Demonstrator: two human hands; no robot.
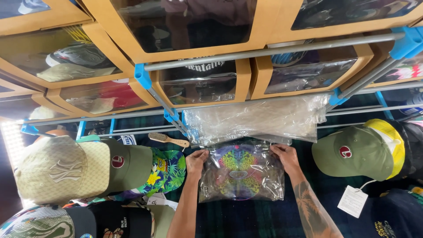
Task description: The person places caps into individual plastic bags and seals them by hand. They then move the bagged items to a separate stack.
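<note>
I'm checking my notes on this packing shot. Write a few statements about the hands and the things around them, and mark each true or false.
1. Both hands, left hand and right hand, grip the clear plastic bag. True.
2. The bag holds a plain black item. False: its contents are multicoloured.
3. A wooden brush lies left of the left hand. True.
4. The green cap at right has a blue mesh back. False: it is yellow.
</note>
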